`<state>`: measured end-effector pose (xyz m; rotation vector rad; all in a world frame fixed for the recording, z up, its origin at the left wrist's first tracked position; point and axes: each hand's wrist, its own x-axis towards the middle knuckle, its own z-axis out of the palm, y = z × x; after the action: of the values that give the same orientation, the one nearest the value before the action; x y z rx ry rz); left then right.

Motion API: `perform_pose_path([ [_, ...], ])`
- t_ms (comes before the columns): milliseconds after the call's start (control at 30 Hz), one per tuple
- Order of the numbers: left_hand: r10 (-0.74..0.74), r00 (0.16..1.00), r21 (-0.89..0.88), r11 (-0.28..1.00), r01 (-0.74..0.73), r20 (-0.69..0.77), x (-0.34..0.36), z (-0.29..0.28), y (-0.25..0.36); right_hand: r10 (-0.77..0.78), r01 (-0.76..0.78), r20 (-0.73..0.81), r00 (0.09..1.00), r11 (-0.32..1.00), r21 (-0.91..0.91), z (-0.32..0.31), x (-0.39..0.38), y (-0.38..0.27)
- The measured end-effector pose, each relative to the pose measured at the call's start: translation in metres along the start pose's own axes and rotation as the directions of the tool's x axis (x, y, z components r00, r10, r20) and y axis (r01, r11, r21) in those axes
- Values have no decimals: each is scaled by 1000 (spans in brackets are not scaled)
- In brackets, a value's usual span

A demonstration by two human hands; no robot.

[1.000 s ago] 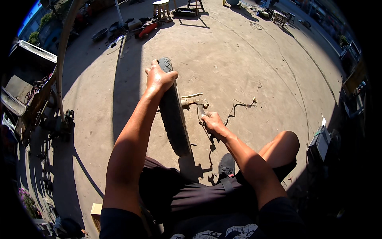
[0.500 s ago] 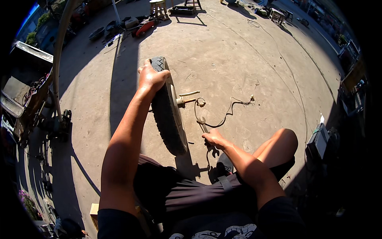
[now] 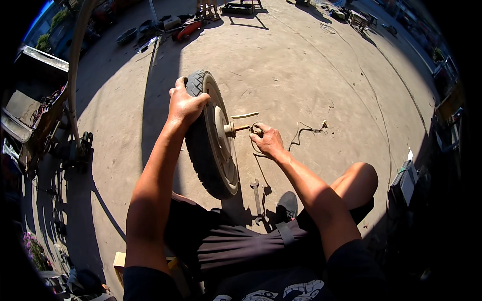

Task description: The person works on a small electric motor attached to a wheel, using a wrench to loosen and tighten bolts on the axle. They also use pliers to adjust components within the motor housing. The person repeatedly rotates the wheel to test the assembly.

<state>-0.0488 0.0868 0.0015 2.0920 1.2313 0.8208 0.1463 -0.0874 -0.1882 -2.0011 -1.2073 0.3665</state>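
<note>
A wheel with a black treaded tyre [image 3: 201, 160] and a pale metal rim and hub [image 3: 219, 125] stands upright on the ground, tilted a little. My left hand [image 3: 187, 104] is closed over the top of the tyre, thumb on the near side. From the hub an axle [image 3: 241, 128] sticks out to the right. Just beyond its tip, my right hand [image 3: 268, 140] pinches the dark cable [image 3: 254, 129] near the axle; the fingers partly hide it. An open-ended wrench [image 3: 257, 198] lies on the ground between the wheel and my shoe.
The cable's far end, with a pale connector [image 3: 324, 124], rests on the concrete to the right. A pale strip [image 3: 245, 115] lies beyond the axle. My dark shoe [image 3: 286, 205] is beside the wrench. A metal-edged cart [image 3: 35, 100] stands left, and stools [image 3: 357, 20] stand far off.
My right hand has let go of the wrench, which now lies on the ground, and moved forward to the cable by the axle. The wheel has turned slightly, showing more hub.
</note>
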Motion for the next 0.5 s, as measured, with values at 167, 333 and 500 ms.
perform_pose_path([
  [167, -6, 1000, -41, 999, 6, -6, -11, -7, -7, -4, 5, 103, 995, 1000, -12, 4, 17, -10],
  [333, -5, 1000, -54, 999, 4, -13, -22, -19, -11, 35, -21, 208, 978, 997, -69, 3, 15, -4],
  [500, -21, 1000, -56, 998, 20, -15, -27, -28, -18, -20, 64, 222, 975, 979, -193, 5, 16, -11],
])
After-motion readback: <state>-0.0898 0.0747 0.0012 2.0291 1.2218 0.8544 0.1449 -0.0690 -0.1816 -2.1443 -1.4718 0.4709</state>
